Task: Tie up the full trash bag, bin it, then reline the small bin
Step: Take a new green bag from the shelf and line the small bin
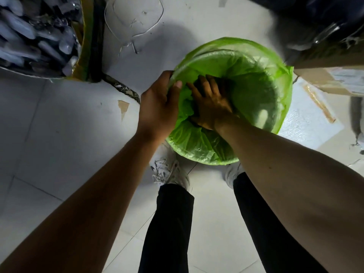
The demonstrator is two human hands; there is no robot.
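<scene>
A small round bin point(283, 107) stands on the tiled floor just ahead of my feet. A translucent green liner bag point(254, 75) covers its inside and folds over the rim. My left hand point(159, 103) grips the bin's left rim through the green plastic, thumb inside and fingers curled over the outside. My right hand point(211, 104) reaches down inside the bin, fingers spread flat and pressing the liner against the inner wall. The bin's bottom is hidden under my hand and bunched plastic.
A large container point(39, 36) packed with empty plastic bottles stands at the upper left. A cardboard box point(331, 79) sits to the right of the bin. Loose wire point(137, 26) and cardboard scraps point(123, 107) lie on the floor. My shoes point(169, 172) touch the bin's near side.
</scene>
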